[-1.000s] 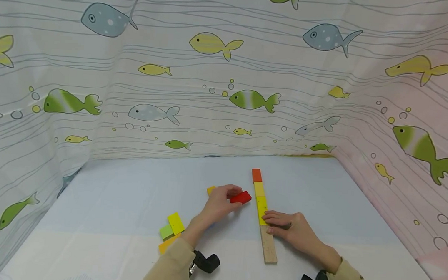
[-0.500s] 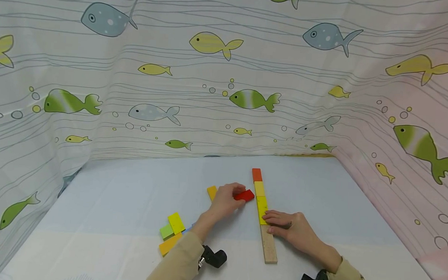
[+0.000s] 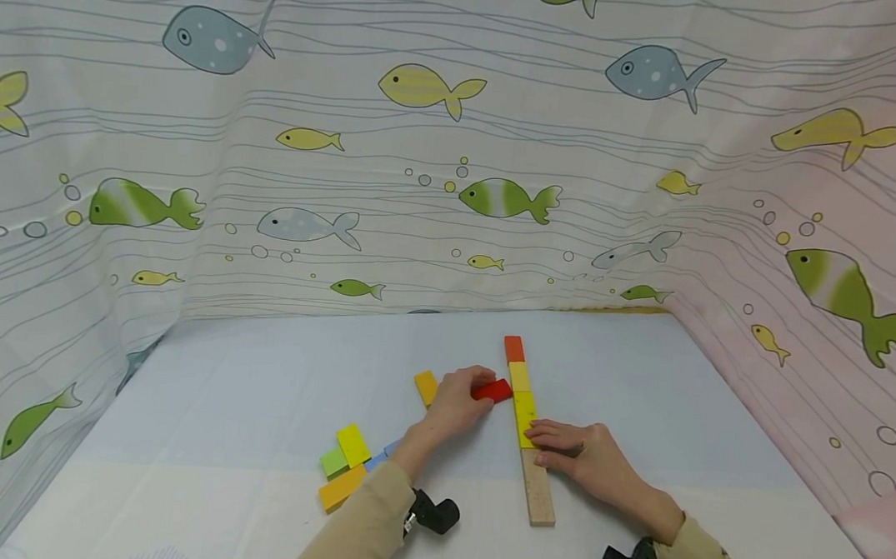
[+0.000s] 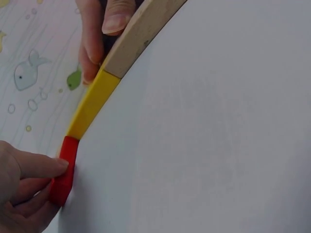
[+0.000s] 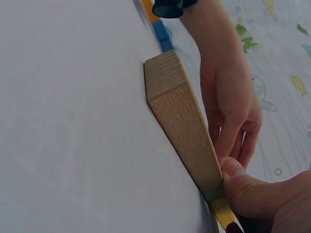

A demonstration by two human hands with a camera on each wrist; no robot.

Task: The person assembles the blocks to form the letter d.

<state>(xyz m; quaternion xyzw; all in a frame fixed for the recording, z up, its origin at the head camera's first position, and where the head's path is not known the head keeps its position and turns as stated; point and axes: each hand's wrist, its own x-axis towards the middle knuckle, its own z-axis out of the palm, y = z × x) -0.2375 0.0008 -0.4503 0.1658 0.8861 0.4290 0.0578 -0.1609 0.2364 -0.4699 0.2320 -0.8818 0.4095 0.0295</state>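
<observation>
My left hand (image 3: 459,399) pinches a red block (image 3: 492,391) between thumb and fingers. The block's right end is at the left side of a straight row; whether they touch I cannot tell. From far to near, the row has an orange-red block (image 3: 514,349), a pale yellow block (image 3: 518,377), a brighter yellow block (image 3: 523,419) and a plain wooden block (image 3: 538,489). My right hand (image 3: 593,463) rests on the row's right side, fingertips on the bright yellow block and thumb at the wooden block (image 5: 187,141). The left wrist view shows the red block (image 4: 68,167) held low by the row.
Left of my left forearm lies a cluster with a yellow block (image 3: 353,445), a green block (image 3: 333,464), an orange block (image 3: 342,487) and blue blocks (image 3: 376,461). Another orange-yellow block (image 3: 426,387) sits behind my left hand. Fish-patterned cloth (image 3: 423,170) surrounds the white table (image 3: 248,387).
My left hand has carried the red block to the right, up to the row, and the gap between them has narrowed. The right hand and the row stay in place.
</observation>
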